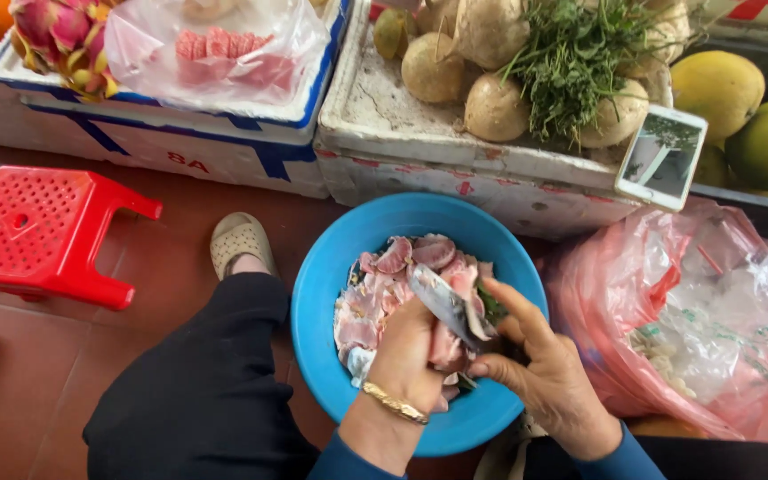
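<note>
Mid-peeling over blue basin [326, 293], near centre. Left hand [415, 351] clamped on pink fruit chunk [444, 342]; right hand [544, 373] pinching peel strip [442, 302]. Next, probably: steady pull, firm grip, scraps falling into basin.

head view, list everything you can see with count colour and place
basin: one, blue, on the floor at centre, holds pink cut pieces
pink pieces: many, pink and white, inside the basin
stool: one, red plastic, left on the floor
foam boxes: two, white, along the top
dragon fruit: a few, pink and green, top left box
clear bag: one, holds pink segments, top left box
round roots: several, tan, right box, with green herbs
phone: one, white, on the right box edge
pomelos: at least two, yellow-green, top right
red bag: one, right of basin
left hand: gold bracelet, holding a silvery strip over the basin
right hand: beside it, fingers at the strip
</note>
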